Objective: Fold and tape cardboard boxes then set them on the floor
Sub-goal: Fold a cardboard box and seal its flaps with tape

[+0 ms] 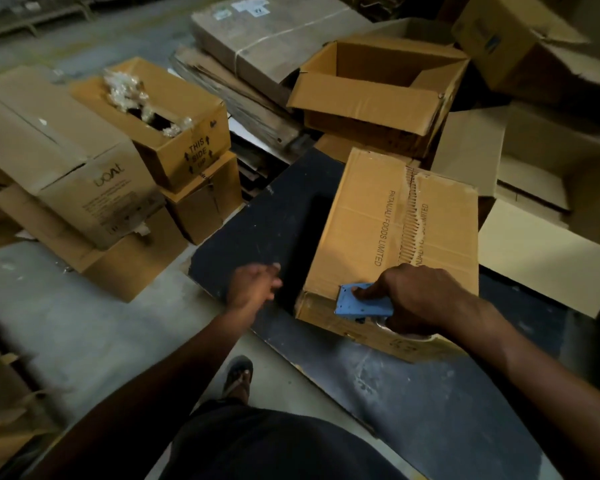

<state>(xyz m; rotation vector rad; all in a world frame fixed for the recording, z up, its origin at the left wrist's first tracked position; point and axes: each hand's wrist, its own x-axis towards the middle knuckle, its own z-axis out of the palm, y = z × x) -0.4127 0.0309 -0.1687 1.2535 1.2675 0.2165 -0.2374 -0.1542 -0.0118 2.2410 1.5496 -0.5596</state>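
Right hand (413, 299) grips tape dispenser (361, 303) on box (395, 237); left hand (253, 285) spread, blurred.

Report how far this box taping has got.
Done: the Patanjali Foods box is folded shut on the black table. In hand: the right hand presses a blue tape dispenser at its near edge; the left hand hovers free. Left: taping the torn seam, setting it down.
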